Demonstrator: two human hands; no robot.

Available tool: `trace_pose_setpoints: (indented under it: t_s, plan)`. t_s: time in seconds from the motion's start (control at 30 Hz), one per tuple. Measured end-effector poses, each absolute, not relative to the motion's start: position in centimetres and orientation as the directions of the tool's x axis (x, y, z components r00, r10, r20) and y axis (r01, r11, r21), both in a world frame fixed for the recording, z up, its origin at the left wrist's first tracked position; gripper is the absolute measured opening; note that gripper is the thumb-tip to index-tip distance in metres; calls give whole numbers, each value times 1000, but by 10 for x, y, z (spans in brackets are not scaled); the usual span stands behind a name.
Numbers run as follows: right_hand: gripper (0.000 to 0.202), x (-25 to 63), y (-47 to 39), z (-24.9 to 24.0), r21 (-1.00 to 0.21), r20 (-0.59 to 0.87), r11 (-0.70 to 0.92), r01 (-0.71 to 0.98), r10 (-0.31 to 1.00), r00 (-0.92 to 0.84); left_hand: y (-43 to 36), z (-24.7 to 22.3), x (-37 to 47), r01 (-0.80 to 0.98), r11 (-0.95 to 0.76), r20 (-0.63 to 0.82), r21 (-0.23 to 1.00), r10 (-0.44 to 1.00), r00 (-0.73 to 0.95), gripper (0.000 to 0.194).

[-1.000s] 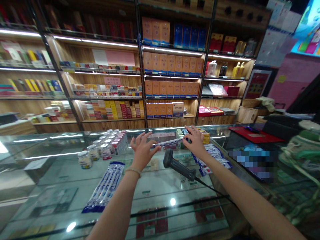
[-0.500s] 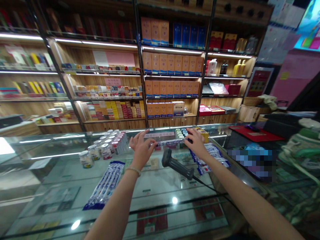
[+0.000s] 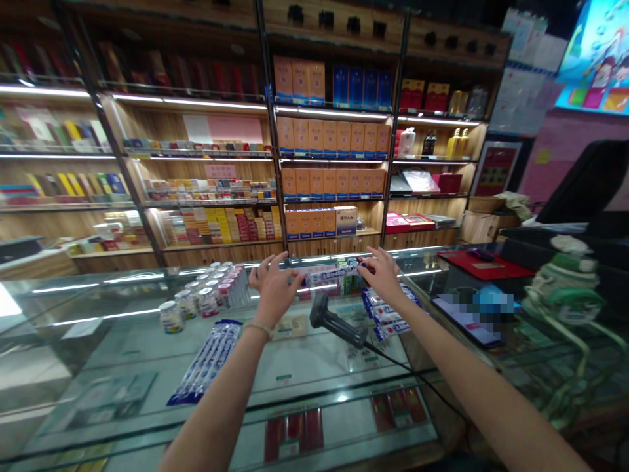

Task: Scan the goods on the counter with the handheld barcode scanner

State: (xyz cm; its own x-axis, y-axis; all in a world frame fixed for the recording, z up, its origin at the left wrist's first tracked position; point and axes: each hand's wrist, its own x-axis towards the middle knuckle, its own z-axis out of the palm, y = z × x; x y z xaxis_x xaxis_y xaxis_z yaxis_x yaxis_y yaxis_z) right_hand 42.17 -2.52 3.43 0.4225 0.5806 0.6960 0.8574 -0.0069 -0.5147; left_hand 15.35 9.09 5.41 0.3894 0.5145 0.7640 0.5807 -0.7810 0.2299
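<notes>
A long, narrow blue-and-white packet (image 3: 328,275) is stretched level between my two hands above the glass counter. My left hand (image 3: 276,283) pinches its left end between thumb and finger, the other fingers raised. At the right end, my right hand (image 3: 381,274) pinches it the same way. Below the packet lies a dark handheld barcode scanner (image 3: 339,321) with its cable running right. More packets of the same look (image 3: 388,309) are piled beneath my right forearm. Left of my left wrist lies a row of such packets (image 3: 209,360), side by side.
Several lidded jars (image 3: 206,300) stand on the counter's left. On the right are a phone (image 3: 466,318), a green bottle with a strap (image 3: 565,282) and a red mat (image 3: 484,264). Shelves of boxes (image 3: 331,183) rise behind the glass counter (image 3: 289,413).
The camera view has tilted up and shifted slightly. Both hands still hold the packet by its ends, and it has tipped a little, its right end higher.
</notes>
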Motion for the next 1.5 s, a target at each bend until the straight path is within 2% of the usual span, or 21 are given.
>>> trace_pose_setpoints:
  t_s: [0.27,0.5,0.8,1.1,1.5]
  plan:
    - [15,398,-20,45,-492,687,-9,871,610,394,60,59,118,623,-762,776,176,497,388,22]
    - [16,349,13,54,-412,689,66,909,675,263,21,40,66,716,-678,780,169,536,323,25]
    - [14,275,33,47,-269,564,129,954,824,48,-13,-6,6,831,-530,741,167,623,249,22]
    - [19,205,67,18,-186,453,219,958,884,-114,-40,-27,-26,920,-363,753,149,644,132,19]
    - [16,170,91,-11,-258,348,219,941,930,-121,-46,-39,-28,949,-281,737,145,670,86,18]
